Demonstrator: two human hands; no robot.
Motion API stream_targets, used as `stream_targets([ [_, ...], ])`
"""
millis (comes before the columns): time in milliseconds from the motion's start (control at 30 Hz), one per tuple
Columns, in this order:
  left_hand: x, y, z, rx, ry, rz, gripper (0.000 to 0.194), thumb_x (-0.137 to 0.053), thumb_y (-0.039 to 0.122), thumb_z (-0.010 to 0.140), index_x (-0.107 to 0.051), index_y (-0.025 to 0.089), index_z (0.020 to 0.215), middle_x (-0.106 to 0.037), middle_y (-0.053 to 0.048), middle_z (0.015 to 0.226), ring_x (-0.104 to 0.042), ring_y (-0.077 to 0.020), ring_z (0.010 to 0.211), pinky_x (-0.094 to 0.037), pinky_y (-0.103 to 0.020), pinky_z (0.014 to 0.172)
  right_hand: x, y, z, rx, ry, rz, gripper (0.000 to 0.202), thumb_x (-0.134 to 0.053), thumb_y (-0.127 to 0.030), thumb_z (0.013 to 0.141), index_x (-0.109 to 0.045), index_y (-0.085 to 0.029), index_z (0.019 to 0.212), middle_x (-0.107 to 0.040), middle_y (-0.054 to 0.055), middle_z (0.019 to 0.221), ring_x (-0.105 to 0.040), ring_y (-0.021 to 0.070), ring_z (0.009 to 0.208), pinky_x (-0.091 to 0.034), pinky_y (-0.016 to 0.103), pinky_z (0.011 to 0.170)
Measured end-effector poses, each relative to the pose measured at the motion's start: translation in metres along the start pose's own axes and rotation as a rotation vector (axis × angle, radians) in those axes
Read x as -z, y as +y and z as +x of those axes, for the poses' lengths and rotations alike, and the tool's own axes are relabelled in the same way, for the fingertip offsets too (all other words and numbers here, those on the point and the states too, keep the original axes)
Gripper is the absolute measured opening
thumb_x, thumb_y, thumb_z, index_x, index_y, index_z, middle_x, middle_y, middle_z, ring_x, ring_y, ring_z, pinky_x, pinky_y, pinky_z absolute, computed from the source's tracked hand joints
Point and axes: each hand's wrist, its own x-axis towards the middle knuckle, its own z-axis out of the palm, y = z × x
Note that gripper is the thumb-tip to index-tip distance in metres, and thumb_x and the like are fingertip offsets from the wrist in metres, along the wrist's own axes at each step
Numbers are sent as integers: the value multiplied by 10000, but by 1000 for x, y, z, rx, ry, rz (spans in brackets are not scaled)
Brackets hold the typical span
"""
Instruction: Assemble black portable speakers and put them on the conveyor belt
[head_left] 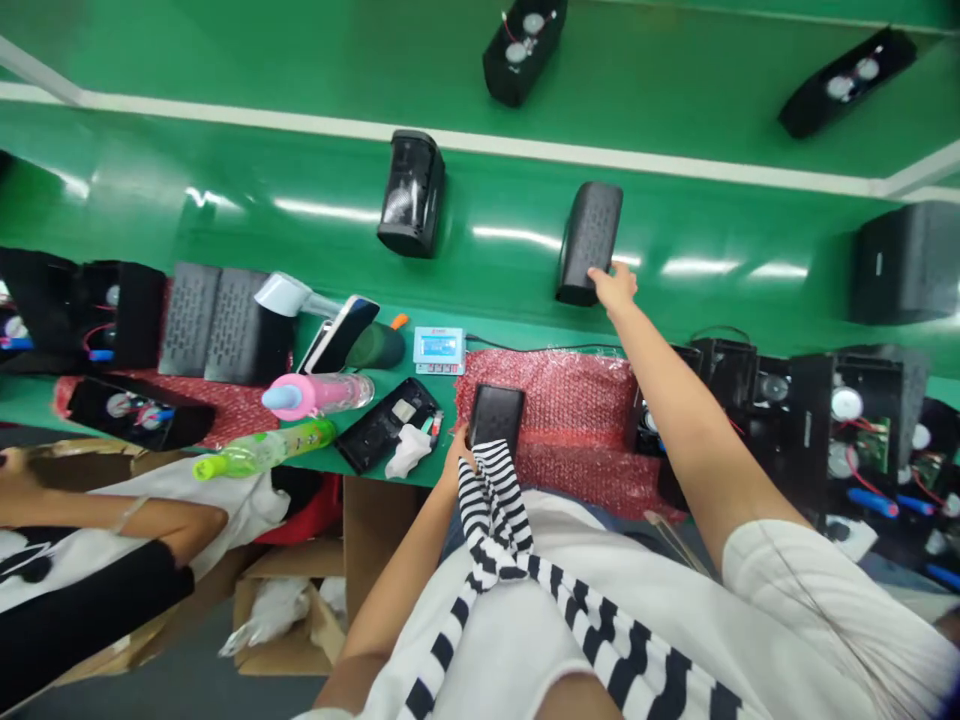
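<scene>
At the far side of the workbench, my right hand (618, 288) grips the lower end of a black speaker housing (591, 235) with a slotted face, thumb on that face. The housing stands tilted on the green surface. Close to my body, my left hand (457, 458) holds the left edge of another black speaker housing (498, 408), which lies on red bubble wrap (574, 400). A striped black-and-white scarf (495, 500) covers part of this housing and some of my left fingers. Just beyond it sits a small light-blue meter (439, 350) with a lit screen and a cable.
Open speaker housings with wires crowd the right (810, 420) and left. A pink bottle (319, 393), a green bottle (262, 450), a phone (341, 335) and a black panel (390, 425) lie left of me. Another black speaker (412, 195) stands farther back. A co-worker's arm (112, 510) is at left.
</scene>
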Motion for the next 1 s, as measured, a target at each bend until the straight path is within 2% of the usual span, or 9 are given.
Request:
stream_targets([
  [133, -9, 18, -17, -37, -28, 85, 816, -791, 374, 646, -431, 78, 1316, -588, -169, 1246, -575, -265, 1116, -423, -384, 994, 0, 33, -148, 113, -257, 68, 467, -578, -381, 778, -536, -152, 1183, -575, 138, 1207, -542, 252, 1121, -415, 447, 999],
  [233, -25, 39, -37, -141, 70, 370, 936, -801, 492, 577, -396, 153, 1350, -537, -167, 1298, -520, -313, 1196, -408, -429, 989, -12, 59, -251, 128, -322, 100, 571, -611, -403, 745, -498, -152, 1246, -580, 151, 1235, -553, 268, 1134, -435, 435, 985],
  [300, -40, 49, -51, -193, 165, 627, 1001, -769, 556, 575, -345, 151, 1386, -486, -203, 1327, -464, -366, 1237, -372, -497, 995, -18, 70, -292, 126, -331, 76, 685, -598, -430, 762, -397, -155, 1356, -510, 164, 1340, -477, 282, 1251, -383, 447, 1044],
  [367, -51, 53, -63, -232, 215, 800, 1010, -721, 577, 615, -301, 122, 1412, -452, -231, 1328, -441, -394, 1231, -346, -534, 988, -19, 72, -311, 76, -313, -46, 842, -624, -452, 744, -276, -119, 1436, -389, 212, 1437, -340, 329, 1364, -308, 491, 1093],
  [467, -57, 49, -75, -296, 192, 903, 994, -710, 551, 619, -303, 110, 1410, -447, -217, 1302, -440, -380, 1199, -350, -500, 975, -10, 66, -316, 35, -307, -257, 1009, -686, -435, 691, -167, -78, 1479, -218, 281, 1503, -172, 401, 1426, -237, 548, 1110],
  [533, -55, 43, -77, -318, 161, 882, 1018, -732, 528, 580, -309, 112, 1408, -449, -198, 1300, -440, -362, 1195, -353, -466, 984, -2, 58, -312, 103, -325, -355, 1014, -710, -398, 675, -169, -128, 1490, -166, 271, 1523, -152, 418, 1428, -232, 558, 1106],
  [767, -44, 34, -62, -295, -1, 710, 1151, -733, 430, 535, -177, 110, 1491, -280, -212, 1511, -379, -364, 1318, -316, -442, 1072, -4, 18, -269, 373, -326, -421, 792, -622, -345, 758, -299, -112, 1442, -299, 253, 1460, -245, 399, 1402, -268, 529, 1103],
  [867, -27, 38, -51, -300, -92, 606, 1164, -737, 464, 519, -208, 87, 1484, -379, -197, 1462, -414, -334, 1305, -326, -395, 1086, -23, -25, -226, 474, -335, -380, 795, -602, -384, 778, -290, -64, 1435, -381, 260, 1408, -338, 350, 1359, -304, 490, 1098],
  [1000, -10, 43, -40, -239, -185, 541, 1196, -752, 452, 491, -209, 81, 1490, -382, -191, 1469, -392, -324, 1335, -306, -386, 1115, -77, -118, -157, 537, -375, -456, 833, -591, -431, 805, -244, -61, 1465, -368, 264, 1427, -331, 351, 1363, -328, 495, 1080],
])
